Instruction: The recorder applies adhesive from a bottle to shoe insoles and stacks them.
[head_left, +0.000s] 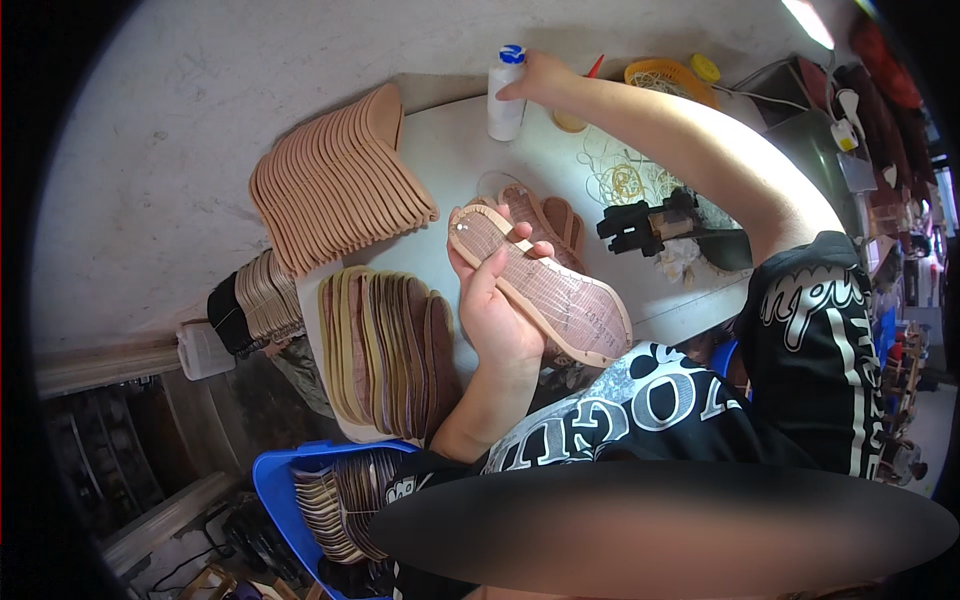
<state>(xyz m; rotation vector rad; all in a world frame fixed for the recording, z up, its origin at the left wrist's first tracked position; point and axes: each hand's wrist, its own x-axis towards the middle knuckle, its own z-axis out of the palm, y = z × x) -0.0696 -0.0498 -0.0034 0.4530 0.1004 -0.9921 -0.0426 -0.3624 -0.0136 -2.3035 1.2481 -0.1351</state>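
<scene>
My left hand is closed around an insole, its pinkish-brown face turned up. A pale edge runs round the insole, with small dots along it and a pale spot near one end. At the far side of the table, my right hand has its fingers round the upper part of a white bottle with a blue cap. The bottle stands upright. Just beyond the held insole lie more brown insoles, partly hidden by my left hand.
Stacked tan soles and a row of insoles cover the table's left side. A blue bin holds bundled pieces. To the right are a black device, tangled thread and a yellow basket.
</scene>
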